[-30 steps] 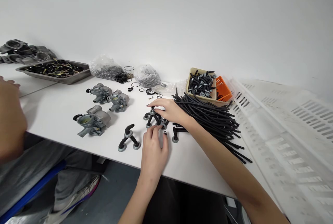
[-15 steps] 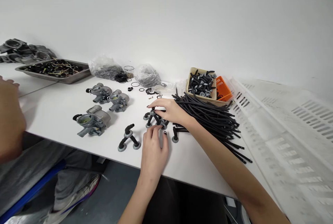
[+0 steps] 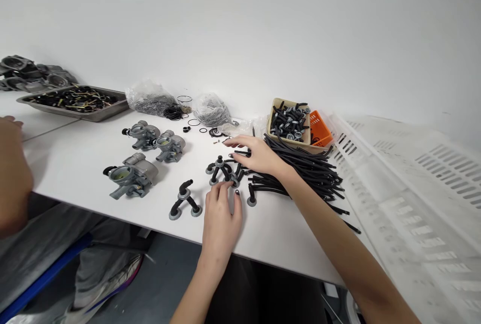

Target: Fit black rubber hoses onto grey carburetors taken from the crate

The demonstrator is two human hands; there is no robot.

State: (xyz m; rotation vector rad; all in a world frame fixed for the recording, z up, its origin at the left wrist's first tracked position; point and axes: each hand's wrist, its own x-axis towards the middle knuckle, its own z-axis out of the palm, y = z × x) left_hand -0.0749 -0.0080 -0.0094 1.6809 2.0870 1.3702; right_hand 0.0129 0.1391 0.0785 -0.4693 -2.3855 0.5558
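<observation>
My left hand (image 3: pixel 222 212) rests low on the table with fingers curved and thumb apart, its fingertips at a cluster of short black rubber elbows with grey round caps (image 3: pixel 219 165). Some of that cluster is hidden behind my fingers. My right hand (image 3: pixel 259 156) hovers with thumb and fingers apart over the near ends of the long black rubber tubes (image 3: pixel 308 168); nothing shows in its grasp. Left of my hands stands a separate three-piece stack of capped elbows (image 3: pixel 184 197). One more capped elbow (image 3: pixel 251 196) stands right of my left hand.
Three metal carburetors (image 3: pixel 131 176) sit to the left. Behind are plastic bags of small parts (image 3: pixel 150 99), black rings (image 3: pixel 194 122), a beige bin of capped elbows (image 3: pixel 271 136) and an orange basket (image 3: pixel 319 131). A metal tray (image 3: pixel 93 113), white crates (image 3: pixel 421 213) and another person's arm (image 3: pixel 13 173) flank these.
My right hand has let go of the top of the elbow cluster and moved right, over the tubes. My left hand stays at the cluster. The view has shifted slightly.
</observation>
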